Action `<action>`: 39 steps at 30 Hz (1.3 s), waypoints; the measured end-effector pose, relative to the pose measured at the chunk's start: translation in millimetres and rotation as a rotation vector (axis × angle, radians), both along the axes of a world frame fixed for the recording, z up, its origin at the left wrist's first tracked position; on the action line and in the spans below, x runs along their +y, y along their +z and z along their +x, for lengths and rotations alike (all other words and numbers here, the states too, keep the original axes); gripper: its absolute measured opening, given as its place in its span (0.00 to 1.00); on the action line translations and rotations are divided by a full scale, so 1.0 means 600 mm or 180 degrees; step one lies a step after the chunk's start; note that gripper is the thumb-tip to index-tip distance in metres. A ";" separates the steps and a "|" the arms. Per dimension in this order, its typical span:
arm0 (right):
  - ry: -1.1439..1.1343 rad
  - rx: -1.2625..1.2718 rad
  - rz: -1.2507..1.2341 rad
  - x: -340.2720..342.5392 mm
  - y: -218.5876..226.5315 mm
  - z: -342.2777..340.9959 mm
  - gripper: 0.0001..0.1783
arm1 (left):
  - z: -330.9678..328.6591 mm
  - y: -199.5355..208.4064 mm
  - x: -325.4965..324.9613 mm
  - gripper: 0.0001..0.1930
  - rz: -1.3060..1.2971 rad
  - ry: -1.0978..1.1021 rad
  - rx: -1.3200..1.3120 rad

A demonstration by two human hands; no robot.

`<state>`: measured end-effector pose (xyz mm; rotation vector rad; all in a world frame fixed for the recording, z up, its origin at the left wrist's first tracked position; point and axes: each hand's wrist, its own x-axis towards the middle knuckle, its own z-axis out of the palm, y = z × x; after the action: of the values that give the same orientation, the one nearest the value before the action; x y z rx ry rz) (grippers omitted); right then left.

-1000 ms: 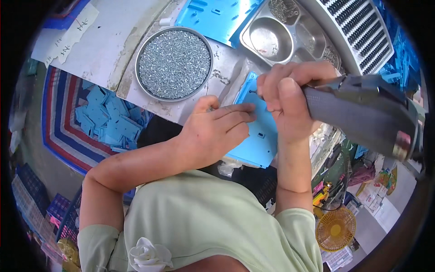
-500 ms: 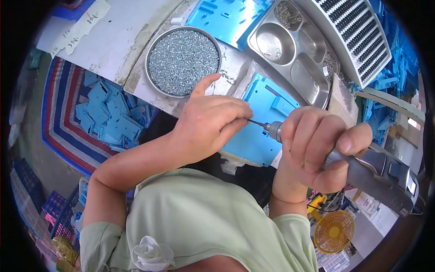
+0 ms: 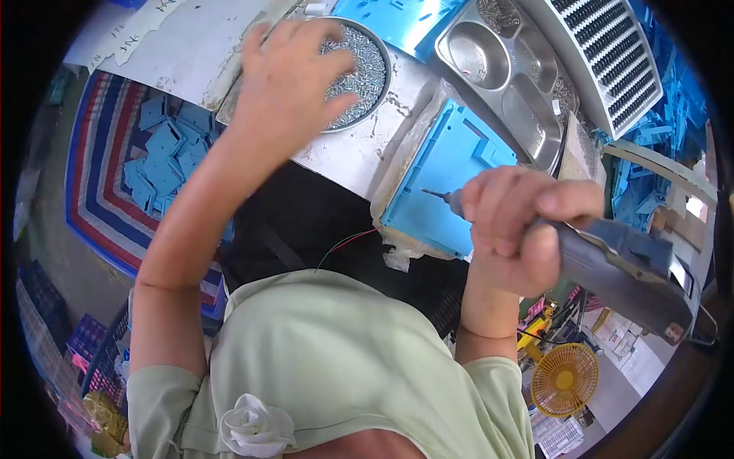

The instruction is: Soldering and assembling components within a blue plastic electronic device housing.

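Observation:
My left hand (image 3: 289,80) reaches over a round metal bowl (image 3: 388,70), its fingers spread and slightly curled above the small silver screws (image 3: 365,78). I see nothing held in it, and it hides much of the bowl. My right hand (image 3: 520,222) is wrapped round a grey electric screwdriver (image 3: 619,268). The thin bit (image 3: 434,193) points left, over a light-blue plastic panel (image 3: 428,164). That panel lies tilted on clear plastic wrapping at the table's near edge.
A steel compartment tray (image 3: 535,115) with small parts stands beyond the panel, beside a white rack (image 3: 604,61) of dark pieces. Another blue panel (image 3: 405,23) lies at the back. A striped bag (image 3: 99,199) holds blue pieces at left. A yellow fan (image 3: 564,380) is lower right.
My left hand has moved from the screwdriver's tip up and left to the screw bowl, its fingers opening. The screwdriver has shifted slightly left and its bit is now free of my fingers.

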<state>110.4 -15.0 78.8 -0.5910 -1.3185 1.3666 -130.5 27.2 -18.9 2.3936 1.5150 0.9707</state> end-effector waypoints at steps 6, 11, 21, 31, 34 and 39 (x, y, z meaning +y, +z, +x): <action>0.0153 -0.0205 -0.0081 -0.005 -0.020 -0.013 0.16 | -0.013 -0.016 0.002 0.03 0.0148 0.0231 0.0149; 0.0149 -0.0750 0.0140 -0.010 -0.038 -0.034 0.14 | -0.014 -0.026 0.014 0.04 0.0207 0.0333 0.0344; 0.0171 -0.0129 0.0123 0.003 -0.007 -0.008 0.17 | -0.016 -0.026 0.024 0.05 0.0103 0.0170 0.0864; -0.0143 -0.0056 0.0238 -0.016 0.022 -0.005 0.21 | -0.007 -0.005 0.013 0.06 -0.0021 -0.0144 0.0293; 0.0123 -0.0014 0.0377 -0.022 0.022 0.004 0.15 | 0.037 0.029 -0.075 0.08 0.0082 -0.1155 -0.0163; 0.0493 0.0039 0.0262 -0.037 0.030 0.011 0.14 | 0.067 0.026 -0.129 0.13 -0.0159 -0.1334 -0.1167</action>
<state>116.9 -37.0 97.0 -0.4313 -1.4272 1.4307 -90.3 -50.3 -3.5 2.2078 0.8578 1.1645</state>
